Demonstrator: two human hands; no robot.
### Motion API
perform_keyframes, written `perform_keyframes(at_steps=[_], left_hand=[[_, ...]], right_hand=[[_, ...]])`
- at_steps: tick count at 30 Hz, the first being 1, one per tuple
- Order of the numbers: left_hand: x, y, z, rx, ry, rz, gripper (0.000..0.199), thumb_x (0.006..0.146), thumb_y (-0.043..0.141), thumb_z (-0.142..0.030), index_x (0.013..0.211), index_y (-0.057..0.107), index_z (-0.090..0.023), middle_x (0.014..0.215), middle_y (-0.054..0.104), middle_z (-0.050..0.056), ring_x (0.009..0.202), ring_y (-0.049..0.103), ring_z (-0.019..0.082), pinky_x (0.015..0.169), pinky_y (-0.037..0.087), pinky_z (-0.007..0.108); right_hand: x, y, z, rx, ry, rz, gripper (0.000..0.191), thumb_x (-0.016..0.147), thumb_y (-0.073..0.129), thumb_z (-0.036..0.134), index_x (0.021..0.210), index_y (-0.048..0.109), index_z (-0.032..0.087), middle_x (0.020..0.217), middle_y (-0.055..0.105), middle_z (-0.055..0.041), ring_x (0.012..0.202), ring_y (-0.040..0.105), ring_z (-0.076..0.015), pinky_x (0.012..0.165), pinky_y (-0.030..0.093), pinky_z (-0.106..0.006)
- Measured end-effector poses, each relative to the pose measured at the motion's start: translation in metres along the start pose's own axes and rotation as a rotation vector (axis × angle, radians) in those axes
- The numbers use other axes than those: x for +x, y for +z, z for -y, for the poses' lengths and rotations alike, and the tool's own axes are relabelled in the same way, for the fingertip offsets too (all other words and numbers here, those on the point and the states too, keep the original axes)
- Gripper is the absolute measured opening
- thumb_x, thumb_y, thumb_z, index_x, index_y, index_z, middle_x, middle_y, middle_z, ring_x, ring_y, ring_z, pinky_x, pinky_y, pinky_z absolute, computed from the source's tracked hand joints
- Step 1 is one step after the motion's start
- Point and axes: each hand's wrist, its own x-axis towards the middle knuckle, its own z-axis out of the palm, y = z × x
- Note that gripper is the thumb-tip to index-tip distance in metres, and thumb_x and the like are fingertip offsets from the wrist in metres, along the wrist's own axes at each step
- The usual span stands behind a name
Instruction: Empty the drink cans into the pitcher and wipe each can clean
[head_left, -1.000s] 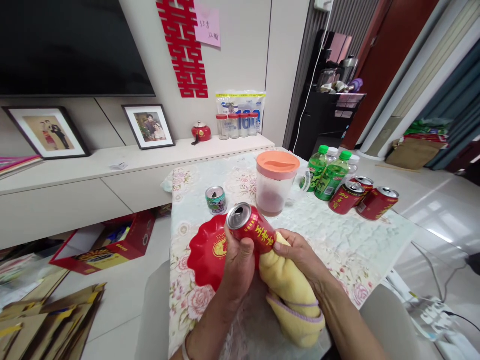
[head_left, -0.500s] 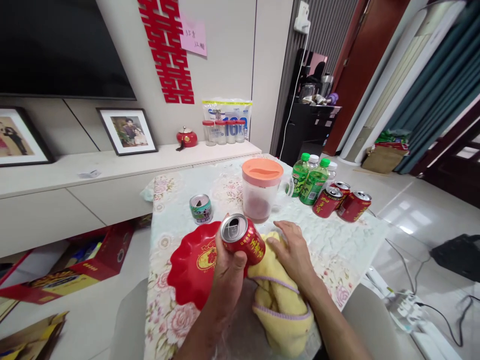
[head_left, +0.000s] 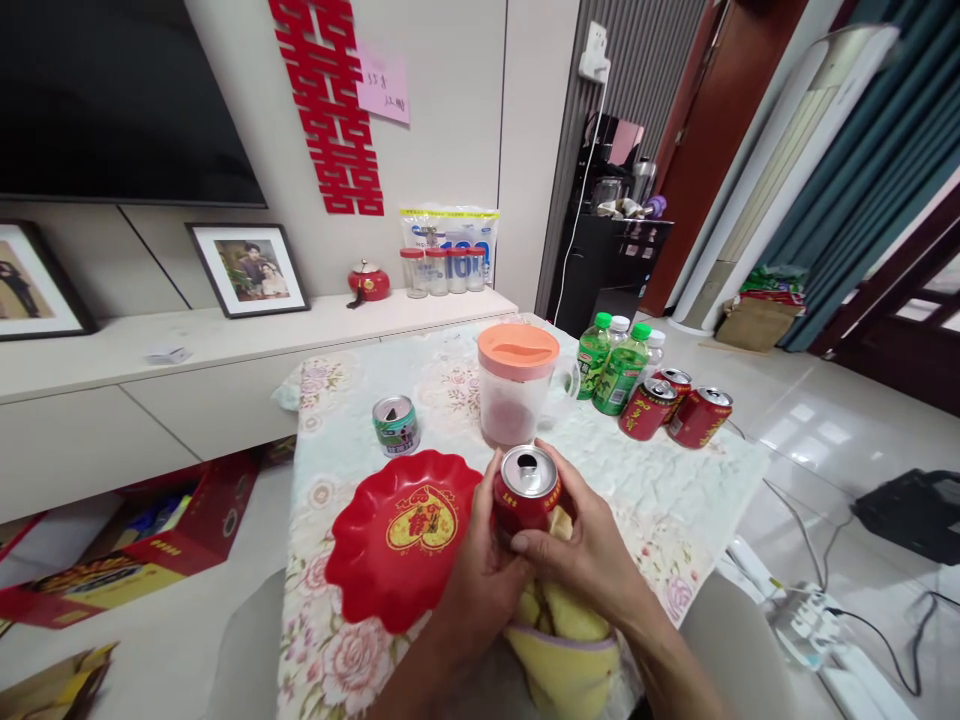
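Note:
An opened red drink can (head_left: 529, 500) stands nearly upright between my hands, its silver top facing me. My left hand (head_left: 476, 565) wraps round its left side. From the right, my right hand (head_left: 596, 540) closes on the can, thumb across the front, with a bit of yellow cloth showing between palm and can. The rest of that yellow towel (head_left: 566, 665), edged in purple, hangs bunched below my hands. Left of them lies a red scalloped plate (head_left: 364, 545) with a gold print. The can's lower part is hidden by my fingers.
Beyond the can stands a plastic pitcher (head_left: 516, 405) with an orange lid. A small green can (head_left: 396, 428) is behind the plate. Green-capped bottles (head_left: 619, 372) and several red cans (head_left: 699, 418) group at the table's right. The table's cloth (head_left: 330, 650) is flowered.
The can has swung from tilted to nearly upright and shifted right. My right hand has moved from resting on the towel to gripping the can, with some cloth against it.

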Motion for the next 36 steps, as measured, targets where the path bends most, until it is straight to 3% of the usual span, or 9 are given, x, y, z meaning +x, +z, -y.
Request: perform_keyframes(at_steps=[3, 5, 8, 11, 14, 18, 28, 36], left_hand=[[-0.002, -0.002, 0.006, 0.082, -0.036, 0.007, 0.109, 0.081, 0.081, -0.039, 0.162, 0.009, -0.03, 0.167, 0.031, 0.017, 0.149, 0.042, 0.036, 0.117, 0.044, 0.051], [-0.005, -0.004, 0.008, 0.21, -0.107, 0.049, 0.108, 0.08, 0.078, -0.038, 0.162, 0.008, -0.027, 0.165, 0.029, 0.02, 0.146, 0.044, 0.037, 0.116, 0.045, 0.054], [-0.009, -0.005, 0.007, 0.497, -0.204, 0.17, 0.089, 0.083, 0.07, -0.031, 0.159, 0.024, -0.026, 0.164, 0.029, 0.018, 0.147, 0.039, 0.037, 0.114, 0.045, 0.056], [-0.012, -0.004, 0.004, 0.732, -0.182, 0.277, 0.073, 0.086, 0.064, -0.024, 0.154, 0.037, -0.029, 0.161, 0.036, 0.012, 0.148, 0.037, 0.034, 0.117, 0.042, 0.054], [-0.013, -0.003, 0.002, 0.847, -0.117, 0.313, 0.064, 0.088, 0.061, -0.022, 0.15, 0.045, -0.028, 0.155, 0.045, 0.011, 0.146, 0.041, 0.031, 0.121, 0.037, 0.052], [-0.012, -0.004, 0.003, 0.896, -0.087, 0.341, 0.055, 0.09, 0.061, -0.025, 0.144, 0.052, -0.026, 0.15, 0.05, 0.011, 0.141, 0.047, 0.029, 0.119, 0.041, 0.048], [-0.014, -0.013, 0.021, 0.911, 0.059, 0.344, 0.051, 0.09, 0.063, -0.028, 0.14, 0.055, -0.029, 0.144, 0.056, 0.011, 0.134, 0.052, 0.032, 0.114, 0.046, 0.052], [-0.018, -0.016, 0.026, 0.937, 0.119, 0.325, 0.05, 0.094, 0.062, -0.032, 0.143, 0.054, -0.032, 0.146, 0.055, 0.011, 0.136, 0.054, 0.032, 0.112, 0.05, 0.05]], right_hand=[[0.0, -0.009, 0.001, 0.081, -0.006, -0.081, 0.088, 0.074, 0.087, 0.041, 0.152, 0.048, 0.023, 0.153, 0.057, -0.0118, 0.141, 0.052, -0.034, 0.118, 0.042, -0.049], [0.001, -0.021, 0.001, 0.095, -0.005, -0.165, 0.086, 0.076, 0.085, 0.043, 0.151, 0.048, 0.022, 0.151, 0.058, -0.0124, 0.137, 0.057, -0.0336, 0.114, 0.046, -0.048], [0.005, -0.048, -0.004, 0.0, -0.001, -0.353, 0.085, 0.074, 0.086, 0.045, 0.147, 0.051, 0.021, 0.146, 0.062, -0.0132, 0.13, 0.061, -0.0332, 0.109, 0.049, -0.048], [0.009, -0.079, -0.021, -0.145, 0.012, -0.55, 0.076, 0.073, 0.083, 0.048, 0.139, 0.058, 0.02, 0.136, 0.068, -0.013, 0.117, 0.067, -0.0313, 0.102, 0.053, -0.046], [0.012, -0.109, -0.045, -0.321, 0.097, -0.76, 0.075, 0.068, 0.081, 0.054, 0.132, 0.062, 0.019, 0.12, 0.074, -0.0123, 0.095, 0.071, -0.0288, 0.086, 0.057, -0.043], [0.016, -0.14, -0.072, -0.434, 0.165, -0.899, 0.074, 0.065, 0.079, 0.054, 0.126, 0.064, 0.016, 0.112, 0.074, -0.0141, 0.088, 0.068, -0.0301, 0.083, 0.053, -0.046], [0.033, -0.168, -0.1, -0.665, 0.169, -0.899, 0.059, 0.071, 0.069, 0.057, 0.112, 0.065, 0.015, 0.108, 0.07, -0.0143, 0.095, 0.06, -0.0308, 0.087, 0.047, -0.045], [0.023, -0.17, -0.114, -0.785, 0.203, -0.766, 0.062, 0.07, 0.068, 0.056, 0.118, 0.059, 0.018, 0.107, 0.069, -0.0122, 0.092, 0.061, -0.0302, 0.079, 0.047, -0.042]])
